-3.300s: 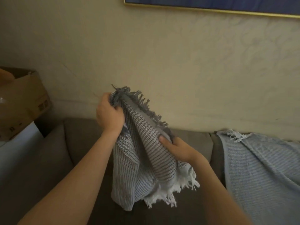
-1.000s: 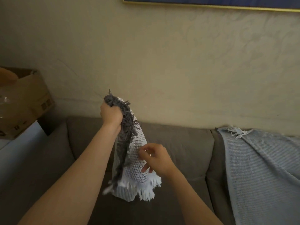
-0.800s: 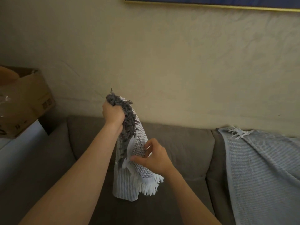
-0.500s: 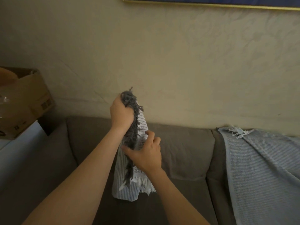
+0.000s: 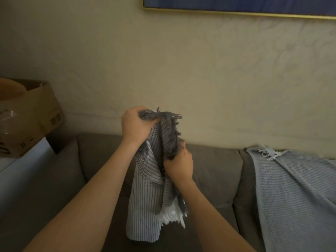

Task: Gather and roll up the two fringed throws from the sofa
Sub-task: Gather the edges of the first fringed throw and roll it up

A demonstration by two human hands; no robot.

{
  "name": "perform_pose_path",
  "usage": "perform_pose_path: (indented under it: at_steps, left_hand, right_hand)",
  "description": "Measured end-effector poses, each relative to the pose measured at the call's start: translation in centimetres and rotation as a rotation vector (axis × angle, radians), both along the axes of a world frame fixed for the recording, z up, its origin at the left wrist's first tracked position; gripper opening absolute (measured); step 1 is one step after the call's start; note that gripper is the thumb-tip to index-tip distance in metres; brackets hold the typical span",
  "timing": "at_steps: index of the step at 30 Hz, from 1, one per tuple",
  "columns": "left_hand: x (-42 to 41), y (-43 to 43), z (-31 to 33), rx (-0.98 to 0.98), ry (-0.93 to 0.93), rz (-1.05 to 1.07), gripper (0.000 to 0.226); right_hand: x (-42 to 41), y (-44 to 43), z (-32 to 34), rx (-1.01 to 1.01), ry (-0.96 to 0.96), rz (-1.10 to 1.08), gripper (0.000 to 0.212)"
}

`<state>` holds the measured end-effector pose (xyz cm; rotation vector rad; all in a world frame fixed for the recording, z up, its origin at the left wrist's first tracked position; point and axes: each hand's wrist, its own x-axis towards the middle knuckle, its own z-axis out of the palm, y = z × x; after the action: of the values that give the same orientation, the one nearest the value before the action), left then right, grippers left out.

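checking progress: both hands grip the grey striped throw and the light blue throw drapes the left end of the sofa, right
No. The head view shows the light blue throw draped over the right end of the sofa, not the left. The left hand and right hand do grip the grey striped throw.

**Sofa** (image 5: 214, 171): grey-brown fabric, two back cushions meeting at a seam right of centre.

- Item 1: light blue throw (image 5: 294, 197). Draped over the right back cushion (image 5: 245, 179) and down its front. Its pale fringe (image 5: 271, 153) lies bunched at the cushion's top edge.
- Item 2: grey striped throw (image 5: 145, 206). Its lower end hangs just above the seat (image 5: 172, 240). Whether it touches the seat cannot be told.
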<state>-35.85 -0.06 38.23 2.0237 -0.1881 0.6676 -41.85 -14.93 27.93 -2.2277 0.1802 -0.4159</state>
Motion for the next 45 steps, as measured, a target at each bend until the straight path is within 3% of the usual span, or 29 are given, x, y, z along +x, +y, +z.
perform_pose_path:
  at_steps: [4,6,9,12,13,16,18,21,24,28,31,35,38,41,45]
  left_hand:
    - [-0.3,0.8,0.3,-0.011,-0.023,0.010,0.034]
    - [-0.4,0.9,0.2,-0.005,-0.036,0.064,0.027]
    - [-0.4,1.3,-0.5,-0.017,-0.010,0.178,0.025]
    - [-0.2,1.7,-1.7,-0.032,0.030,0.182,0.025]
    - [-0.1,1.9,-1.9,-0.083,0.054,0.155,0.025]
    - [-0.2,2.5,-2.1,-0.172,0.128,0.106,0.025]
    - [-0.5,2.8,-2.4,-0.083,0.202,0.098,0.022]
    - [-1.3,2.5,-3.6,0.030,0.402,0.030,0.023]
    - [-1.7,2.3,-4.2,0.245,0.578,-0.013,0.021]
    - [-1.5,2.3,-2.7,0.511,0.689,-0.076,0.021]
    - [-0.9,1.5,-2.6,0.603,0.665,-0.066,0.025]
    - [0.3,0.7,-5.4,0.648,0.672,-0.069,0.028]
    - [1.5,0.5,-7.6,0.732,0.667,-0.060,0.025]
    - [3.0,-0.2,-9.1,0.832,0.551,0.026,0.018]
    - [5.1,-1.6,-9.8,0.827,0.493,0.187,0.015]
  right_hand:
    - [0.4,-2.3,-0.3,-0.015,0.039,0.003,0.035]
    - [0.9,-3.5,0.2,-0.053,0.116,0.050,0.009]
    - [1.4,-5.4,1.1,-0.060,0.223,0.092,0.029]
    - [1.1,-6.3,2.1,0.065,0.123,0.057,0.017]
    - [0.8,-6.6,2.1,0.123,0.089,0.076,0.022]
    - [-0.5,-7.3,2.6,0.207,0.167,0.327,0.033]
    - [-0.9,-8.3,2.4,0.047,0.402,0.513,0.046]
    - [-0.7,-9.0,1.9,-0.258,0.694,0.596,0.063]
    - [-1.6,-8.4,2.6,-0.199,0.872,0.653,0.062]
    - [-1.7,-8.4,3.6,-0.090,0.954,0.683,0.054]
    - [-0.4,-9.3,4.3,-0.139,0.960,0.638,0.048]
    - [2.1,-11.3,3.0,-0.548,0.766,0.334,0.052]
    - [2.6,-12.4,1.0,-0.574,0.558,0.032,0.028]
    - [3.4,-13.2,-1.6,-0.665,0.438,-0.066,0.011]
    - [5.1,-15.5,-5.0,-0.707,0.481,-0.100,0.001]
